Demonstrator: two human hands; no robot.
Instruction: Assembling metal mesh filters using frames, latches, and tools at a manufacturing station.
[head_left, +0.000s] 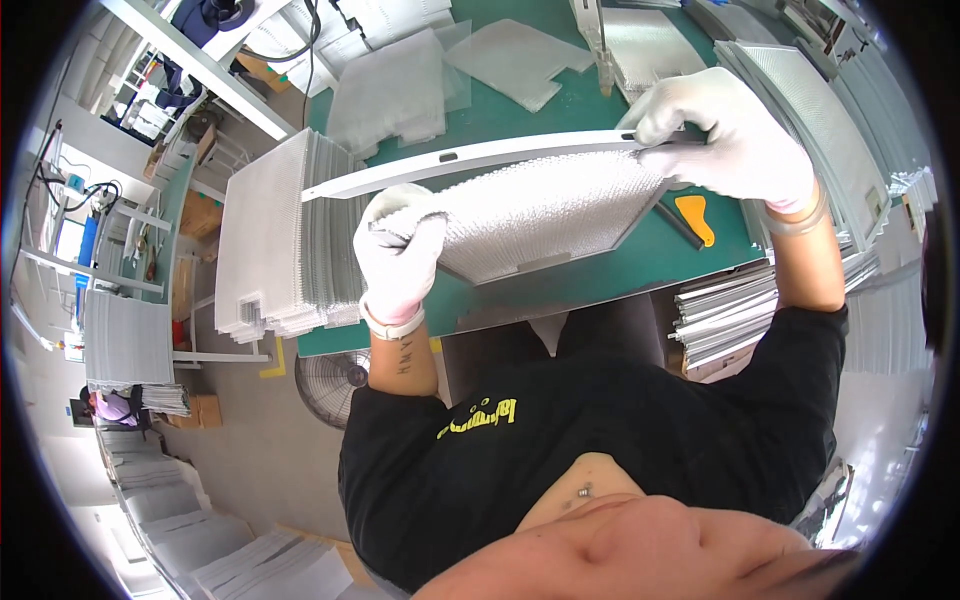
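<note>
A silvery mesh filter panel [560, 215] is held tilted above the green table [520, 110]. My left hand [400, 250], in a white glove, grips the panel's left corner. My right hand [730, 135], also gloved, pinches the right end of a long white metal frame strip [470, 158] that lies along the panel's upper edge. The strip's left end sticks out past the panel toward a stack of mesh sheets.
A tall stack of mesh panels [280, 240] stands at the table's left. Loose mesh sheets [400, 85] lie at the back. An orange scraper [697, 215] lies by a black rod on the right. Metal strips [730, 310] and more panels [830, 110] are piled at the right. A floor fan [330, 385] stands below the table.
</note>
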